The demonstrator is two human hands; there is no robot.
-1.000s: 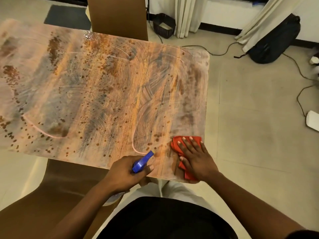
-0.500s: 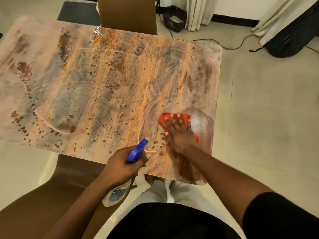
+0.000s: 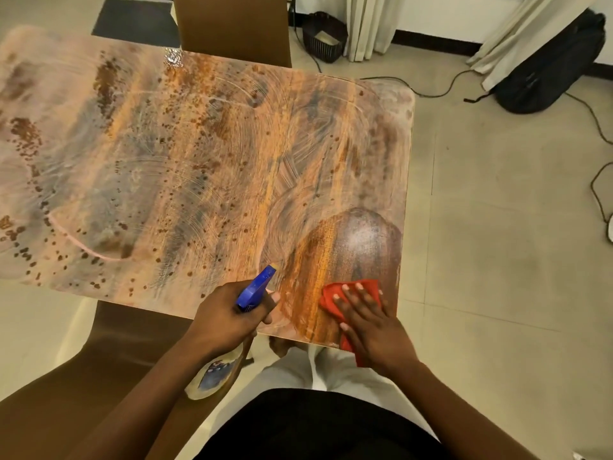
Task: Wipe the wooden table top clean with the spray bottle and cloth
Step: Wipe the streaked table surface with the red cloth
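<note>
Pale floor tiles (image 3: 497, 227) spread around one wooden table (image 3: 199, 154), whose top is filmed almost everywhere with hazy swirls and brown spots; only one oval patch at the near right corner shows dark, glossy grain. One chair (image 3: 232, 24) stands at the far side, another (image 3: 99, 376) is tucked at the near left, and a black bag (image 3: 550, 64), a small basket (image 3: 323, 36) and loose cables (image 3: 597, 121) lie on the floor beyond. The right hand (image 3: 371, 323) lies flat, fingers spread, pressing one red cloth (image 3: 331, 298) onto the top at the lower edge of that clean patch, the cloth's tail hanging past the table's near edge. The left hand (image 3: 229, 320) is closed round the neck of one spray bottle (image 3: 255, 290), blue nozzle aimed across the top, its body hanging below the near edge. To my eye the wiping has barely begun, one patch out of a whole top. Done well, I think each stroke should overlap the last, with steady flat pressure, working leftward from the cleared oval, refolding the cloth once it loads up and spraying only just ahead of it.
</note>
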